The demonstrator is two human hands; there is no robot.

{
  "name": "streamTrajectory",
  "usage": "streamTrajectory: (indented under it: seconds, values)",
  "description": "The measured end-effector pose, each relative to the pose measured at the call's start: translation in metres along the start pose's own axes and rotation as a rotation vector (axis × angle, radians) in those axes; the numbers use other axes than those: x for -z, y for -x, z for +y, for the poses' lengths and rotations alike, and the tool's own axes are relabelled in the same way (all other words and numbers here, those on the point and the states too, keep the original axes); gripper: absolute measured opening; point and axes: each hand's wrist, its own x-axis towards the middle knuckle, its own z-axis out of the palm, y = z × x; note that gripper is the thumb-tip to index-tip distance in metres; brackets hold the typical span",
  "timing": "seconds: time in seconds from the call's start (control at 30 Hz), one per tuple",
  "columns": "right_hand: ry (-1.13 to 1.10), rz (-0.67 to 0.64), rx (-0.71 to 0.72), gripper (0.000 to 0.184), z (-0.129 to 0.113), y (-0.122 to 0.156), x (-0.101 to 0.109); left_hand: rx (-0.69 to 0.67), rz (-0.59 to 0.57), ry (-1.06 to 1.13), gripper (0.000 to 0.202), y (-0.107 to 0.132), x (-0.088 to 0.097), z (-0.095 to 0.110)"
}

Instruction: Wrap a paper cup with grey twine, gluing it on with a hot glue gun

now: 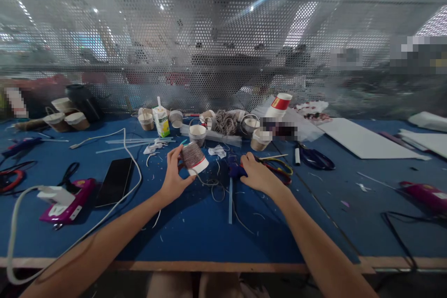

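My left hand (175,170) is closed round a paper cup (194,158), tilted on its side. Brown-grey cord is wound about most of the cup, leaving a white band and a red line at its rim. Loose cord (216,191) trails from it onto the blue table. My right hand (256,173) grips a dark blue glue gun (234,166), whose handle is mostly covered by my fingers. Out of the gun's back end a clear glue stick (230,205) points towards me. Between the hands lies a crumpled white scrap (217,151).
Behind the hands stand several cord-wrapped cups (197,134), a drink carton (161,121) and a cord bundle (226,122). Scissors (316,157) and pliers (279,167) lie to the right. On the left are a phone (114,181), a purple power strip (71,202) and a white cable (134,158).
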Motion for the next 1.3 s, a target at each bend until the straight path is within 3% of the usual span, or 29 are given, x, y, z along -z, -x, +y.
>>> streamTrajectory:
  seconds: [0.17, 0.33, 0.5, 0.6, 0.83, 1.3]
  values:
    - [-0.152, 0.083, 0.058, 0.011, 0.014, -0.004, 0.0, -0.006, 0.016, -0.018, 0.082, -0.002, 0.0, 0.0]
    - [-0.586, 0.292, 0.187, 0.003, 0.028, -0.003, -0.008, -0.018, 0.021, -0.053, 0.082, -0.004, 0.001, -0.003]
    - [-0.972, 0.331, 0.273, 0.024, 0.015, 0.007, -0.02, -0.021, -0.044, -0.118, 0.084, -0.007, 0.002, -0.004]
    - [-1.078, 0.279, 0.305, 0.024, 0.0, 0.014, -0.023, 0.002, -0.073, -0.108, 0.086, -0.007, 0.002, -0.003]
    - [-0.827, 0.278, 0.356, 0.021, -0.027, 0.025, -0.017, 0.046, -0.167, -0.04, 0.087, -0.005, 0.001, -0.002]
    - [-0.678, 0.282, 0.406, 0.019, -0.03, 0.02, -0.023, 0.002, -0.204, -0.095, 0.09, -0.002, -0.001, 0.0]
